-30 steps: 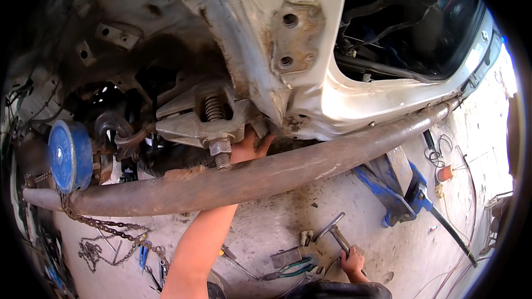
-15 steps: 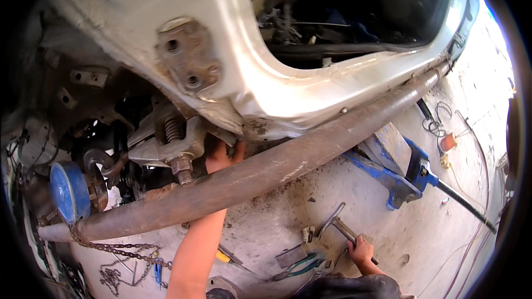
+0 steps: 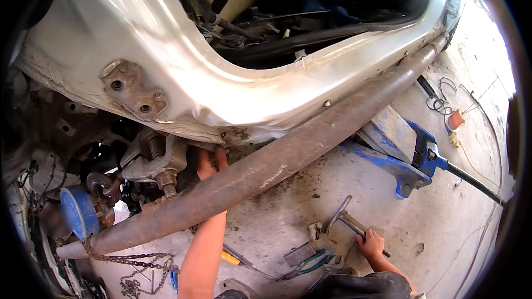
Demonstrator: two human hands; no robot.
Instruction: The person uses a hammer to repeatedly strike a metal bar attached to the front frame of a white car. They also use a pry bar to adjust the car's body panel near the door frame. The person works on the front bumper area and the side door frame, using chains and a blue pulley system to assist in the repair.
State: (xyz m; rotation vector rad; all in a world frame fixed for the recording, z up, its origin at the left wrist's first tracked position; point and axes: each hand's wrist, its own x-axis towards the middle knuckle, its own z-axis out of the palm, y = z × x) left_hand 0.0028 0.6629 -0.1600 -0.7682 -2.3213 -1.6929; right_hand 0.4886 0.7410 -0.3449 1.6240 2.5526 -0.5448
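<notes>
My right hand [image 3: 371,243] is closed around the handle of a hammer [image 3: 352,223] with a long, thin, curved head, held low over the floor. Passing behind a thick rusty pipe [image 3: 249,187], my left arm reaches up to the underside of a white car body's sill. There my left hand [image 3: 208,163] is beside a heavy metal clamp [image 3: 158,158] with a large bolt. Its fingertips are partly hidden in shadow under the sill, so I cannot make out their grip.
A blue floor jack [image 3: 413,158] stands under the sill at the right. Pliers [image 3: 309,263], a yellow-handled screwdriver [image 3: 231,258] and a metal block [image 3: 299,254] lie on the floor. A chain [image 3: 127,256] hangs near a blue round chain hoist [image 3: 79,211] at the left.
The view has shifted, with the car body now appearing further left and more of its door opening visible. My right hand still grips the hammer; my left hand stays beneath the sill.
</notes>
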